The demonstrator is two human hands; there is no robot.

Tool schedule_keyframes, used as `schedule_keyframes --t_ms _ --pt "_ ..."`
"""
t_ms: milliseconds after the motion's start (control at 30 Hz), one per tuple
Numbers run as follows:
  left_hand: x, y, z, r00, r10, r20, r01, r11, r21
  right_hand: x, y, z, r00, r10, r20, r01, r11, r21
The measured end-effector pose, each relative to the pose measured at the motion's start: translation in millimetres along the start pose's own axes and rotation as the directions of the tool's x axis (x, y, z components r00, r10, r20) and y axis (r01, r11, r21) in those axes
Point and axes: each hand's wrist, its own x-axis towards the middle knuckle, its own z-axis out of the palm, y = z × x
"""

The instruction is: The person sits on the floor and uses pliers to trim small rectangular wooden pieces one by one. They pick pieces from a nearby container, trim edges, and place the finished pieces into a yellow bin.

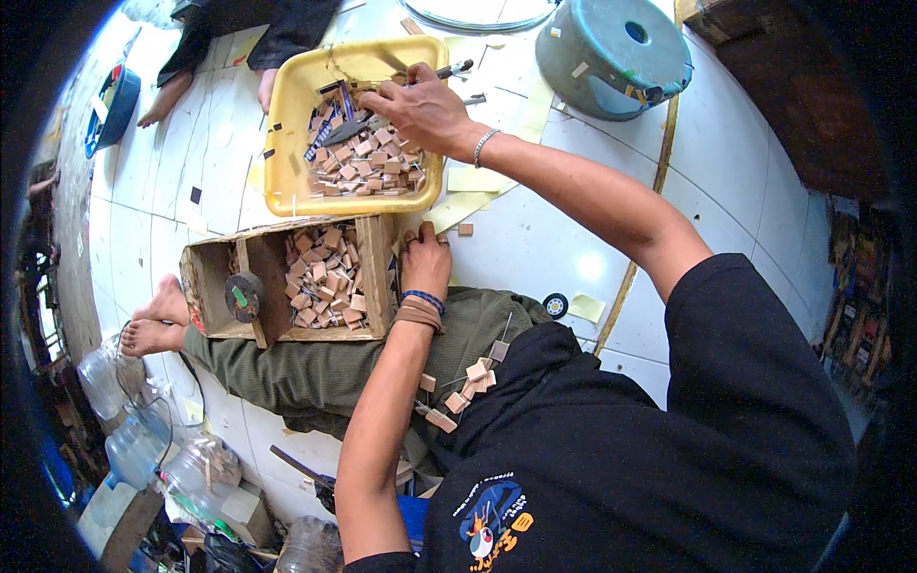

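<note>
My right hand (420,112) is over the yellow plastic basin (277,181), its fingers curled round a tool with a dark, pointed metal head (346,131). Dark ends stick out behind the hand; its exact kind is hidden. Beneath lie many small wooden blocks (368,170) with thin metal pins, beside a dark blue strip-like piece (320,137). My left hand (426,260) is at the right end of a wooden box (379,277), fingers bent and close together; what they hold, if anything, is hidden. More pinned blocks (327,282) fill the box's larger compartment.
The box rests against my outstretched leg; a dark round piece (245,296) sits on its divider. Several pinned blocks (468,387) lie on my lap. A small wheel (556,306) and a blue-grey bucket (611,57) are to the right. Another person's feet (165,99) show at the far left.
</note>
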Motion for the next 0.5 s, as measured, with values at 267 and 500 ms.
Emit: schedule_keyframes --t_ms 267,500 --pt "6.0 -10.0 -3.6 0.995 0.085 -0.049 -0.081 0.993 0.081 -0.7 -0.8 0.7 0.999 0.037 0.039 -0.037 0.999 0.01" --pt "7.8 -7.7 -4.9 0.997 0.057 -0.055 -0.048 0.985 0.164 -1.1 -1.7 -0.4 0.997 0.067 0.038 -0.068 0.997 0.023"
